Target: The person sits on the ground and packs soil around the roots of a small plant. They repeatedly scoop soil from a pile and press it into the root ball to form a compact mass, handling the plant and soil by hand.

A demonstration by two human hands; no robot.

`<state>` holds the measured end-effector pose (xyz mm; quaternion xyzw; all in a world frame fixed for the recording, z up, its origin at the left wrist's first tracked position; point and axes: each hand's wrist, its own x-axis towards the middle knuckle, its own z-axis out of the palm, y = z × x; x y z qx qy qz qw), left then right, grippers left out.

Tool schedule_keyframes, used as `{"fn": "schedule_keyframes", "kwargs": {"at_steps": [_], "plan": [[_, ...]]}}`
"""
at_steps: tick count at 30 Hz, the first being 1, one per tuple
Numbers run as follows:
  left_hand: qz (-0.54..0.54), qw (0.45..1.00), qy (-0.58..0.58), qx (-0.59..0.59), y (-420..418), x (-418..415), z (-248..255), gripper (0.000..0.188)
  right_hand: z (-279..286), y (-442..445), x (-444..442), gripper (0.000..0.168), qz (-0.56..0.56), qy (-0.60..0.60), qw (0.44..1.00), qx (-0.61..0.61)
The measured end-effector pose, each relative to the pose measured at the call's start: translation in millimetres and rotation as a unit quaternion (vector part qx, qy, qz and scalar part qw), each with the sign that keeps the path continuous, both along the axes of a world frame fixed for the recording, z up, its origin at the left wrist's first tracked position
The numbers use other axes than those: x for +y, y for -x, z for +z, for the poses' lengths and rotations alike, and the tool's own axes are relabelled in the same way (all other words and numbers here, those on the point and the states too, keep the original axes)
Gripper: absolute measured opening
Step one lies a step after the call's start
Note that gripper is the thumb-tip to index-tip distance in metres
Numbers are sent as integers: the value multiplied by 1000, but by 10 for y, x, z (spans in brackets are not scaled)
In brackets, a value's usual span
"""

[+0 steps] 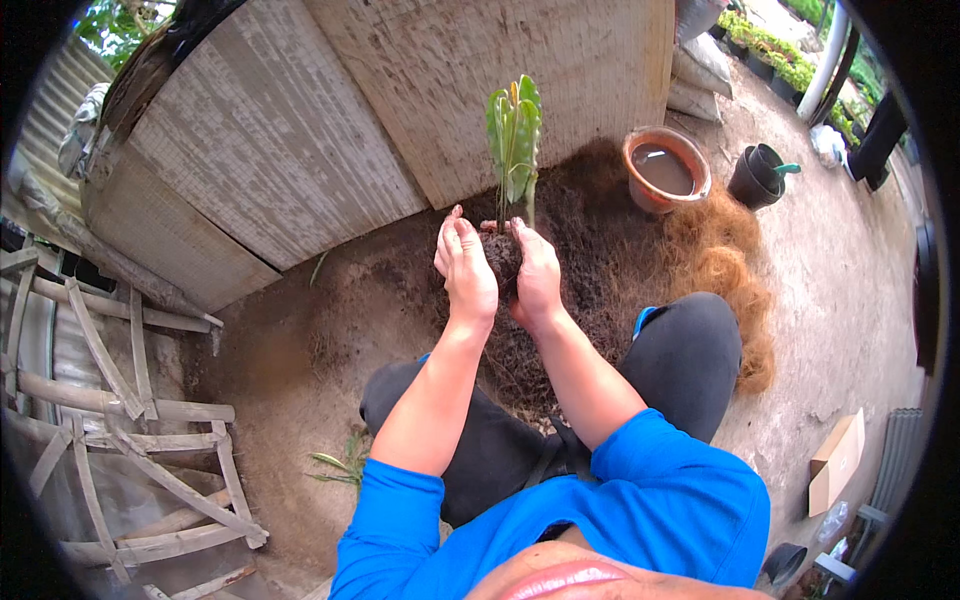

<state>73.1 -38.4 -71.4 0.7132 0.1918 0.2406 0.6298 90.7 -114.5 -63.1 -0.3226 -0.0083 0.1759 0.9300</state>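
A plant (517, 142) with long green leaves and one yellowed leaf stands upright between my hands. Its dark, fibrous root ball (501, 255) is cupped by both palms. My left hand (469, 270) lies along the ball's left side, fingers stretched upward. On the right, my right hand (537, 274) wraps the ball, with soiled fingertips reaching behind the stems. The inner side of both palms is hidden. Beneath them spreads a heap of dark soil and root fibre (592, 240), between my knees.
A brown bucket (637, 180) of murky water, stacked black pots (754, 180) with a green handle and orange-brown fibre (724, 262) lie right. Wooden boards (487, 45) stand ahead. A wooden frame (150, 442) is left; cut leaves (341, 465) lie nearby. A cardboard box (836, 461) sits lower right.
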Motion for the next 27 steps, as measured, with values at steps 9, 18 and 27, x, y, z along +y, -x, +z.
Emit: {"fn": "schedule_keyframes", "kwargs": {"at_steps": [9, 18, 27], "plan": [[2, 997, -78, -1, 99, -179, -58, 46, -289, -8, -14, 25, -56, 84, 995, -20], [43, 991, -64, 113, 68, -112, 146, 55, -40, -97, -134, 27, 42, -7, 994, 101], [-1, 998, 47, -44, 280, -210, 221, 50, -32, 12, 35, 42, 19, 39, 999, 18]]}}
